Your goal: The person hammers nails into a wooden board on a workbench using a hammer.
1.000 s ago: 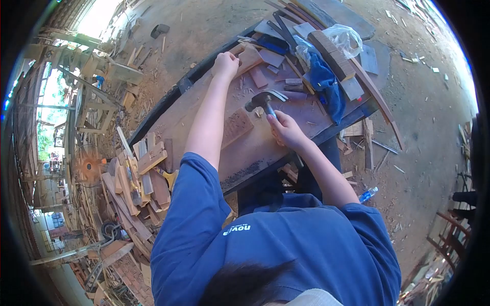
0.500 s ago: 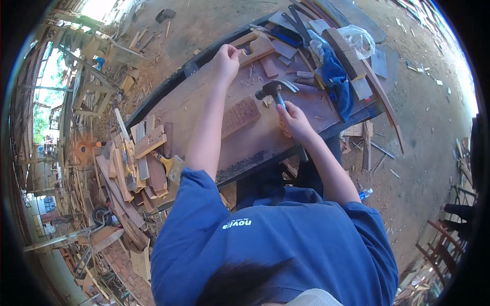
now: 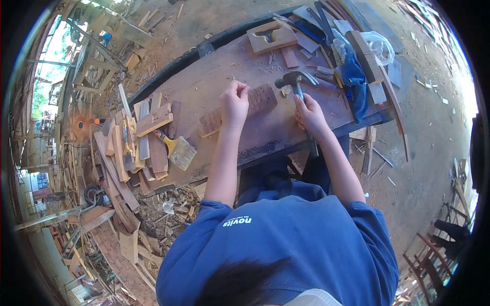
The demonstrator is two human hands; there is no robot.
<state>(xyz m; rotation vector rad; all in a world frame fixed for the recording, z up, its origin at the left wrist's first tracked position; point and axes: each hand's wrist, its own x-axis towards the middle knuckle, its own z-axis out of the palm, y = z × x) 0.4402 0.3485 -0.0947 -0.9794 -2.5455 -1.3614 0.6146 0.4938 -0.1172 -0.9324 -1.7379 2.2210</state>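
Observation:
My right hand (image 3: 310, 112) grips a claw hammer (image 3: 298, 80) by its handle, with the head up and the claw turned right. My left hand (image 3: 235, 104) is closed in a pinch, above a flat reddish-brown wood block (image 3: 263, 98) on the workbench (image 3: 199, 81). Whatever the pinching fingers hold is too small to name. The block carries rows of small marks, and my left hand and wrist cover part of it. Beyond, near the far edge, lies a pale wooden piece (image 3: 280, 42) with a shaped cutout.
Wood offcuts (image 3: 155, 120) and a wide paintbrush (image 3: 181, 153) are piled at the bench's left end. At the right end lie a thick beam (image 3: 365, 58), a blue cloth (image 3: 354, 86) and a clear plastic bag (image 3: 380, 46). Scrap wood and shavings litter the floor.
My left hand has come back from the cutout piece at the far edge to above the wood block, still pinched. The hammer stays in my right hand. The camera view has shifted slightly.

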